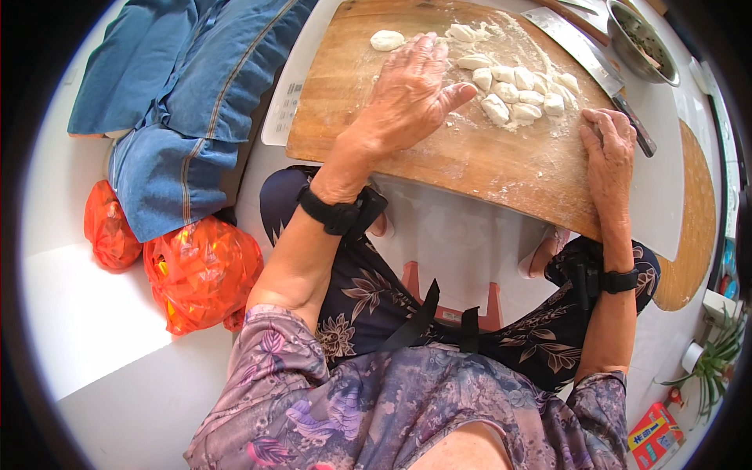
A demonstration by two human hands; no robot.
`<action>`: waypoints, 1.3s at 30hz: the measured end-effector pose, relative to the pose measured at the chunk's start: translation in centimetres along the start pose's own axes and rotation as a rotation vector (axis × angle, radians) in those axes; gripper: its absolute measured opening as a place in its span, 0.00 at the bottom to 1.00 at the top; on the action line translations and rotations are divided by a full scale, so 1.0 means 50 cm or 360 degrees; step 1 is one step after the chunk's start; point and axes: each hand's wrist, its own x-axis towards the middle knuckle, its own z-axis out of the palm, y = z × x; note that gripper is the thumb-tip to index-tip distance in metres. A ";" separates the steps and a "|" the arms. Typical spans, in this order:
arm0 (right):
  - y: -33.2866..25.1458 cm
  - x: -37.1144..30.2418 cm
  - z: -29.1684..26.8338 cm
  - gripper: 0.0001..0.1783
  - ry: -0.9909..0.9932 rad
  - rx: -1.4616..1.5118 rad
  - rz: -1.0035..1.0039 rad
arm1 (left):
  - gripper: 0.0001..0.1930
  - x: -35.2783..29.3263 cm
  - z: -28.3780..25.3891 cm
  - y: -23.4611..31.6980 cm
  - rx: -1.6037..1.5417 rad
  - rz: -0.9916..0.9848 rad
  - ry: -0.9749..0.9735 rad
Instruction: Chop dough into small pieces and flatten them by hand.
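Note:
My left hand (413, 90) lies palm down over the floured wooden board (329, 102), fingers stretched out and thumb apart. Whatever is under its palm is hidden. Just beyond its fingertips, to the left, is a flattened round of dough (387, 40). Several small cut dough pieces (529, 96) are clustered right of this hand, dusted with flour. My right hand (609, 145) rests at the board's right edge with its fingers curled in; anything inside them is hidden. Close by that hand, a cleaver (576, 51) with a dark handle lies along the board's right side.
A metal bowl (642, 43) with a greenish filling stands at the far right. Blue denim cloth (188, 102) covers something on the left, above orange plastic bags (204, 270). A red stool (454, 313) is below the board; a potted plant (709, 360) is at lower right.

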 end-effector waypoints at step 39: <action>-0.007 -0.002 -0.008 0.11 -0.0008 0.0008 0.0019 | 0.49 0.008 -0.006 0.008 -0.0717 -0.0496 0.0033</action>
